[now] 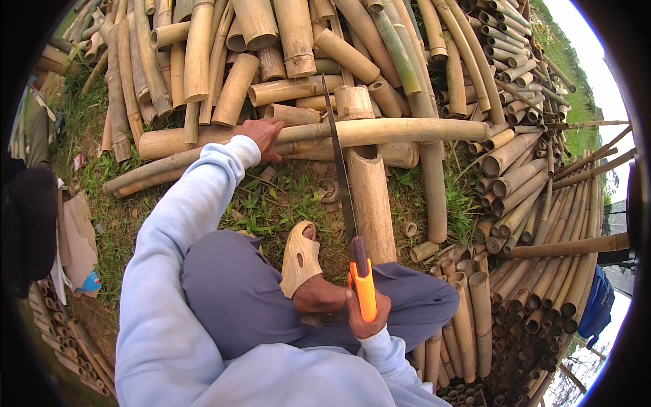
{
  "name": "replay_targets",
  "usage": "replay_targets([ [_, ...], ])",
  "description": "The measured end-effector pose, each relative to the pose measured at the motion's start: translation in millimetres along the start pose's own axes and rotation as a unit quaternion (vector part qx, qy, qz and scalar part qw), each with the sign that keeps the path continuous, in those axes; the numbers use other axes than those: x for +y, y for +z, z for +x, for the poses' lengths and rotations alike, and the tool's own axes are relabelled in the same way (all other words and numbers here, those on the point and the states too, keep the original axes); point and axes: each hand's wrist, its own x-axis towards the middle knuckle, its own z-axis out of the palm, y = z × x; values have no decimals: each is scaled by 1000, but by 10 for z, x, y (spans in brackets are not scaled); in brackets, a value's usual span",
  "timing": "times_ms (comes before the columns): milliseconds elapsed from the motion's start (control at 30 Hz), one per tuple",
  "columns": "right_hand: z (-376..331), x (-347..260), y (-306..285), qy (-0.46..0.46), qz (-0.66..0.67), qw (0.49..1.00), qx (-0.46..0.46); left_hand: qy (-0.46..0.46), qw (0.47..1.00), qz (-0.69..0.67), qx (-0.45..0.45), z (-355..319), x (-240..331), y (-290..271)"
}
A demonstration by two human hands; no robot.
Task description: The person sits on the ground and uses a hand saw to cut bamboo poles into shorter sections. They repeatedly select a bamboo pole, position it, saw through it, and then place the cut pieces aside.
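Observation:
My left hand [262, 136] presses down on a long bamboo pole [407, 130] that lies crosswise over a thick bamboo log [371, 200]. My right hand [365, 313] is closed around the orange handle of a hand saw [339, 156]. The saw's long dark blade runs away from me and crosses the pole just right of my left hand. My foot in a tan sandal [300, 256] rests on the grass beside the log. Both sleeves are pale blue.
A big heap of cut bamboo lengths [285, 47] lies beyond the pole. Stacked thinner poles [529, 224] fill the right side. Short bamboo offcuts [424, 251] lie on the grass [264, 203]. Paper scraps and bags [78, 244] sit at the left.

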Motion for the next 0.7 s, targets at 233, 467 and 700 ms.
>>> replay_targets([
  [233,1034,225,265,91,103,990,10,17,1000,-2,20,55,55,-5],
  [467,-80,62,-125,2,-32,999,-14,2,1000,-4,3,-4,15,8],
  [700,1169,210,242,72,103,992,0,23,1000,-11,16,2,119,5],
])
